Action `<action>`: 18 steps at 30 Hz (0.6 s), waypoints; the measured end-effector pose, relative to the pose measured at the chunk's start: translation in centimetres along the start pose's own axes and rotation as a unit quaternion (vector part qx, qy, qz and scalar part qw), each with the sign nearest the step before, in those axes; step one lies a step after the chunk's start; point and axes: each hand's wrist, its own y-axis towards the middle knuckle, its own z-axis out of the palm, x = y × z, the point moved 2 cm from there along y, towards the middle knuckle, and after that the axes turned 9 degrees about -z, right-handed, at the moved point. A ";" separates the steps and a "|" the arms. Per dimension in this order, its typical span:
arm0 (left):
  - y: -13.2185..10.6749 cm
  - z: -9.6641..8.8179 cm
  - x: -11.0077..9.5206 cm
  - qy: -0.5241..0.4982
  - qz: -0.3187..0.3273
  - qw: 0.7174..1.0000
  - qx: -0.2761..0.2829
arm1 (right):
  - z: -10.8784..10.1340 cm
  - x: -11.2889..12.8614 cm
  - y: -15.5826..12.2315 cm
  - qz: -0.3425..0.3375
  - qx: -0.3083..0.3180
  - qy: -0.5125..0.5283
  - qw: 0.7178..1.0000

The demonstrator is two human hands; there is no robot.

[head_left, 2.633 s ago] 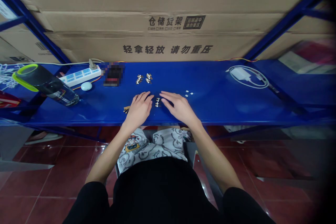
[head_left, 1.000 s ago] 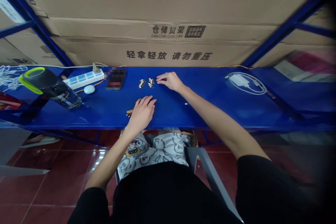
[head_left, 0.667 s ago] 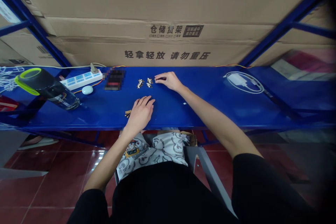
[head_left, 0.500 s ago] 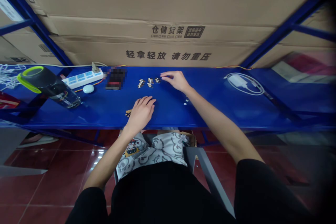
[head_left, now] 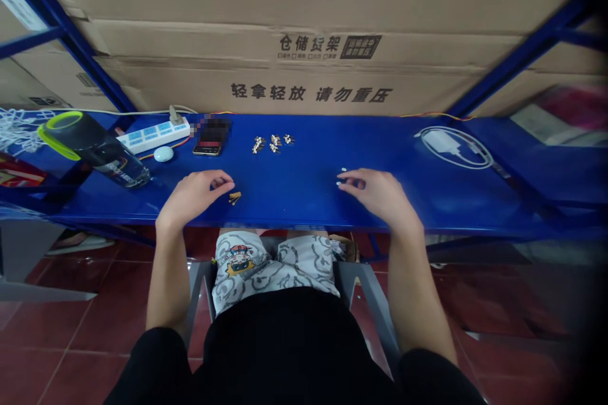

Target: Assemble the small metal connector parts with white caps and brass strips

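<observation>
My left hand (head_left: 196, 193) rests on the blue shelf (head_left: 294, 193) near its front edge, fingers curled with thumb and fingertips drawn together. Small brown parts (head_left: 234, 197) lie just right of those fingertips, outside them. My right hand (head_left: 377, 195) lies further right, its curled fingertips pinching at small white parts (head_left: 342, 171). A cluster of small metal-pinned parts (head_left: 272, 143) sits further back on the shelf, away from both hands.
A lying bottle with a green rim (head_left: 90, 149), a power strip (head_left: 152, 134), a pale oval object (head_left: 163, 154) and a phone (head_left: 209, 139) are at the left. A white charger with coiled cable (head_left: 451, 144) lies at the right. Cardboard boxes (head_left: 304, 31) stand behind.
My right hand has drawn back from the pinned parts to the white parts near the front. My left hand has slid left, uncovering the brown parts, and curled its fingers.
</observation>
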 end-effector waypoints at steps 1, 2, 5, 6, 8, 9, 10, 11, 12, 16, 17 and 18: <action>0.1 0.0 0.6 -0.001 0.005 1.000 0.021 | 0.3 -0.1 0.0 0.004 0.000 0.002 1.000; 0.1 0.1 1.0 -0.005 0.012 0.999 0.041 | 0.6 -0.2 0.1 0.003 -0.004 0.006 1.000; 0.4 0.6 1.6 -0.025 0.025 0.997 0.075 | 1.4 -0.3 0.5 -0.014 -0.023 0.031 0.999; 0.5 0.7 1.6 -0.035 0.024 0.996 0.080 | 1.7 -0.3 0.6 -0.022 -0.028 0.040 0.999; 0.8 0.9 1.6 -0.056 0.019 0.995 0.083 | 2.2 -0.1 0.6 -0.039 -0.036 0.053 0.997; 1.0 1.0 1.6 -0.065 0.017 0.995 0.079 | 2.6 0.1 0.7 -0.050 -0.040 0.057 0.996; 1.2 1.1 1.7 -0.072 0.017 0.995 0.072 | 2.9 0.3 0.7 -0.061 -0.045 0.059 0.995; 1.6 1.3 1.6 -0.075 0.019 0.995 0.059 | 3.3 0.6 0.7 -0.072 -0.053 0.060 0.994; 1.9 1.5 1.6 -0.075 0.021 0.996 0.040 | 3.7 0.8 0.8 -0.081 -0.060 0.058 0.993; 3.1 2.2 1.3 -0.052 0.046 0.997 -0.034 | 4.8 1.3 1.1 -0.096 -0.074 0.059 0.991; 3.3 2.3 1.1 -0.051 0.052 0.996 -0.041 | 4.9 1.3 1.1 -0.096 -0.075 0.063 0.991; 3.3 2.3 1.0 -0.054 0.056 0.996 -0.043 | 4.9 1.3 1.2 -0.097 -0.074 0.067 0.990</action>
